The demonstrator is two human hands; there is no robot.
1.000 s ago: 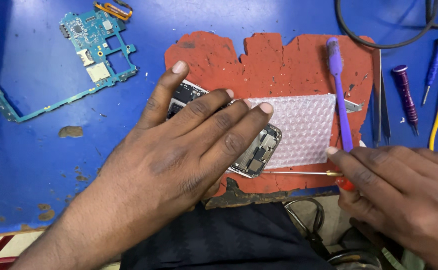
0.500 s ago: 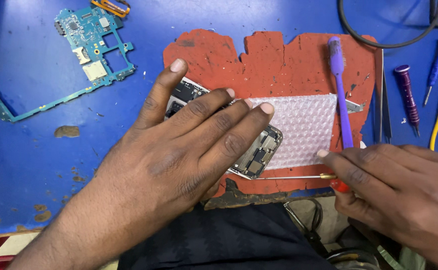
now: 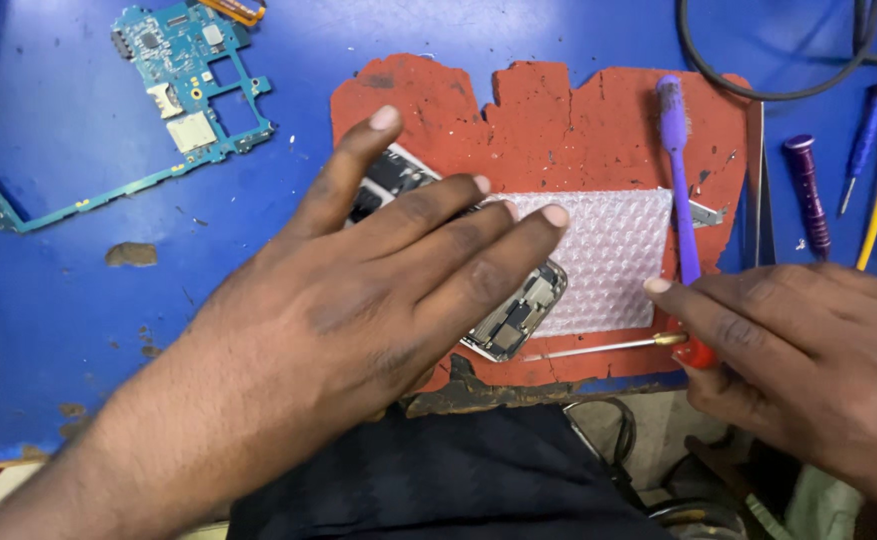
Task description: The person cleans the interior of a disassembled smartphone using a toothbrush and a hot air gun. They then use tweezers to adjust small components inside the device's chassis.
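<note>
the left hand point(image 3: 358, 300) lies spread over an opened phone point(image 3: 503, 320), fingers wide and flat, gripping nothing; the thumb points up toward the top edge of the red mat point(image 3: 558, 110). only two bits of the phone show: a dark corner between thumb and forefinger, and the lower end with its metal frame and small parts poking out under the fingertips. whether the palm presses on it or hovers just above, i cannot tell. the phone lies slantwise on the red mat, its lower end over a sheet of bubble wrap point(image 3: 608, 250) spread on the same mat.

the right hand point(image 3: 808, 350) is closed around a small screwdriver point(image 3: 608, 347) with a red handle, forefinger stretched along it. the thin shaft runs leftward and its tip sits just beside the phone's lower end; contact cannot be made out.

a purple toothbrush point(image 3: 676, 170) lies upright on the mat, just above the right forefinger. on the blue table point(image 3: 78, 300) a teal circuit board point(image 3: 183, 90) lies well apart at upper left, and a purple-handled driver point(image 3: 808, 195) lies at the right.
</note>
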